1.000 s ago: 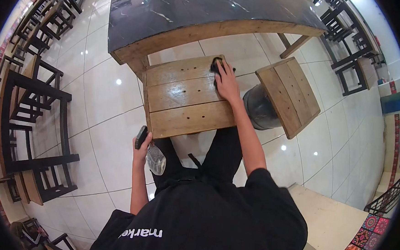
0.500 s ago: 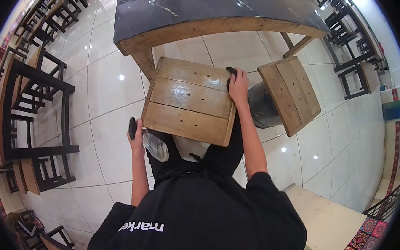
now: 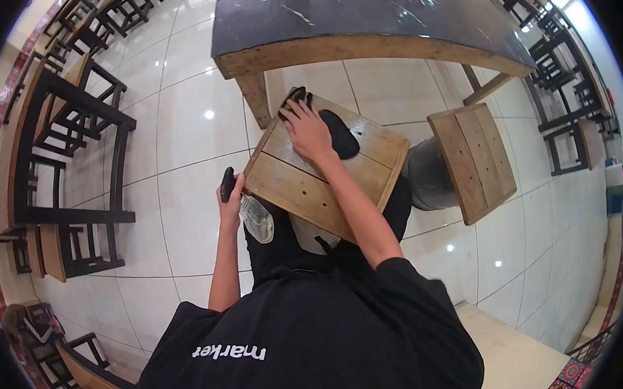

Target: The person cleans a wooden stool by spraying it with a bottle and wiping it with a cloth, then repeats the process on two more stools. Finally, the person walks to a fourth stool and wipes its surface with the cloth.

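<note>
My left hand [image 3: 231, 198] is closed around a spray bottle [image 3: 258, 220] with a black head and clear body, right at the left corner of a wooden stool [image 3: 305, 187]. The stool's plank seat is turned at an angle between my legs. Across its far left part reaches my right hand [image 3: 307, 128], fingers bent over a dark cloth [image 3: 300, 96] at the far corner. A smooth black oval shape [image 3: 341, 134] lies on the planks right beside that hand; whether it belongs to the cloth I cannot tell.
A dark marble-topped table [image 3: 365, 12] stands ahead. To the right is another wooden stool [image 3: 474, 162] with a grey bucket-like container [image 3: 427, 173] beside it. Black-framed tables and stools [image 3: 75, 216] line the left, with more at far right. A pale ledge [image 3: 508, 356] is at lower right.
My right hand has swept from the seat's right edge to its far left corner with the dark cloth. The stool has turned clockwise. A black oval shape now shows on the seat.
</note>
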`<state>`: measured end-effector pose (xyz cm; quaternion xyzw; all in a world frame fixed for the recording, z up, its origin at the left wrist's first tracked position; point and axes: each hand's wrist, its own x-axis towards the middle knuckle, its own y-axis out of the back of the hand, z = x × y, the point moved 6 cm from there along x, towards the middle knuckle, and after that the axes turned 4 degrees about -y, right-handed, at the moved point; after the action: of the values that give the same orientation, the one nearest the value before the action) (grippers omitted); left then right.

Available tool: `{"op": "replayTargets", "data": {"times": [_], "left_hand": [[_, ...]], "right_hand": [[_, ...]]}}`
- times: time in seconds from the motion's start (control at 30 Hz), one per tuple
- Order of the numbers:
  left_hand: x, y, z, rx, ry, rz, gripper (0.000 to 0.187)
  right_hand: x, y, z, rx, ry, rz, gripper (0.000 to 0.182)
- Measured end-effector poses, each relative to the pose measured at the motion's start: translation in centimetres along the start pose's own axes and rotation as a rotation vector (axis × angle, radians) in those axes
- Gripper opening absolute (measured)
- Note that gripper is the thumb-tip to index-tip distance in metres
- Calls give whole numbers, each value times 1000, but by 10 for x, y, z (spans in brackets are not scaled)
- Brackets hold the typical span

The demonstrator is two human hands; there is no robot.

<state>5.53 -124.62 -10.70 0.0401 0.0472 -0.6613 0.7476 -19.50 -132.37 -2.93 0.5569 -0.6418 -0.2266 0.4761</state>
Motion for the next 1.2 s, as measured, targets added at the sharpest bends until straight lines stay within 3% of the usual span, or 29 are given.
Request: {"op": "replayTargets", "data": {"times": [0.13,0.2,0.33,0.4,0.47,0.5,0.57,0.7,0.8,0.83,0.87,1.03,1.07,1.13,1.2], "left_hand": [[2,-2,8,36,-27,19,27],[3,-10,18,35,-52,-4,28],[5,-5,1,11,-65,-6,24],[9,-4,-5,-55,-34,-1,25],[9,-6,-12,-149,51,-28,25],[9,-6,-14,-156,52,-28,25],[9,-6,-16,-185,48,-38,27],[-2,-8,5,-160,-38,-52,29],[-4,-5,11,-118,-67,-90,33],[-4,-5,12,-112,-50,-113,34],[-3,-5,12,-106,-35,-135,35],[-6,6,9,-73,-72,-165,40],[-10,8,11,-43,-95,-193,40],[-17,9,8,-76,-125,-194,40],[-12,10,0,-112,-89,-183,36]], "right_hand": [[40,-29,5,-94,13,39,38],[55,-26,17,-88,-114,115,38],[33,-27,6,-145,-34,138,37],[6,-29,-15,65,111,-38,36],[-22,-13,-47,175,80,-223,38],[-35,-14,-53,169,81,-226,38],[-63,-19,-79,287,392,-319,42],[-72,-6,-88,234,437,-335,47],[-36,-12,-64,188,288,-206,48],[-22,-15,-50,203,148,-210,44],[-4,-20,-36,123,180,-87,42],[50,-25,-2,-19,41,117,36],[50,-30,-4,-9,50,110,36],[35,-34,-25,25,90,-118,28],[7,-39,-59,190,241,-225,24]]}}
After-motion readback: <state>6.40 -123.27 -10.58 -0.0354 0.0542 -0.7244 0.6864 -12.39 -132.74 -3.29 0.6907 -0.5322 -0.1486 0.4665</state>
